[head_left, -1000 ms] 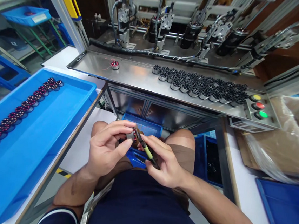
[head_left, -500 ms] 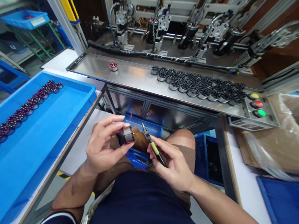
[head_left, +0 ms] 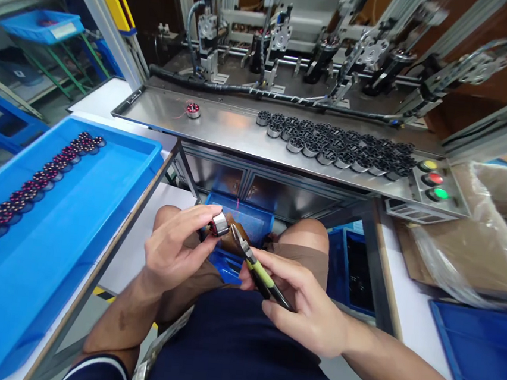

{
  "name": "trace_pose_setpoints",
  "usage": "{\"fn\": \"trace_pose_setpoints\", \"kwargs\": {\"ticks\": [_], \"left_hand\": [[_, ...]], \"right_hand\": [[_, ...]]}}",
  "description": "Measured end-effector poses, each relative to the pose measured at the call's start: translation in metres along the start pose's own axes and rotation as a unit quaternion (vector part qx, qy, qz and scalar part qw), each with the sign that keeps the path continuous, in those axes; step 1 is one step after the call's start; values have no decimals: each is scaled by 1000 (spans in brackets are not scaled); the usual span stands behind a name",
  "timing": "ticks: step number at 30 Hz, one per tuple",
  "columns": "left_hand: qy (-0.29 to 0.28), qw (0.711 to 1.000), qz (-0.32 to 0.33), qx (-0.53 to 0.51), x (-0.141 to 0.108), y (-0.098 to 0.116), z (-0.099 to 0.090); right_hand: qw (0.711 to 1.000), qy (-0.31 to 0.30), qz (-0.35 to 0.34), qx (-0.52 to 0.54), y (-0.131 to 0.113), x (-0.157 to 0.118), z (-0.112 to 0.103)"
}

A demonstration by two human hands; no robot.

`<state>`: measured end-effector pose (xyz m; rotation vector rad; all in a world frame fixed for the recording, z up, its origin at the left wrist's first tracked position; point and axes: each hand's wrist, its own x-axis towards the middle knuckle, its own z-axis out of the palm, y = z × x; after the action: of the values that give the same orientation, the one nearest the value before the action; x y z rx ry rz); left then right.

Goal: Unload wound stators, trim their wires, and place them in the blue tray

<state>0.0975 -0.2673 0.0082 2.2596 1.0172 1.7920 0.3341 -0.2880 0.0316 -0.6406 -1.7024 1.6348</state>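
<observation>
Between the fingertips and thumb of my left hand [head_left: 180,246] is a motor stator [head_left: 219,225], a small round part with a steel band and red windings, tilted on its side. My right hand [head_left: 301,293] is wrapped round a pair of cutting pliers [head_left: 257,269] with yellow-green and black handles. The pliers' jaws point up and left, close to the right face of the stator. Whether they touch it I cannot tell. Both hands are above my lap.
Ahead, a steel ledge [head_left: 232,129] carries one red-wound stator [head_left: 193,110] and several black-topped stators [head_left: 330,142]. Lit buttons [head_left: 436,179] sit at its right end. A blue tray [head_left: 75,226] with rows of wound stators stands left; a carton [head_left: 491,237] stands right. Machine fixtures [head_left: 279,37] rise behind.
The pliers' jaws have come left to the stator, and their handles have spread wider. In my left hand the stator has turned slightly and moved a little up. Machine parts behind have shifted.
</observation>
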Motion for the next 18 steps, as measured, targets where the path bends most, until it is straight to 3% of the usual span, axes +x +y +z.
{"fn": "trace_pose_setpoints", "kwargs": {"ticks": [4,18], "left_hand": [[4,998,-21,-61,-5,-2,1],[-2,996,-61,-71,-7,2,-2]], "right_hand": [[1000,-4,7,2,-1,3,1],[999,7,27,26,-4,5,5]]}}
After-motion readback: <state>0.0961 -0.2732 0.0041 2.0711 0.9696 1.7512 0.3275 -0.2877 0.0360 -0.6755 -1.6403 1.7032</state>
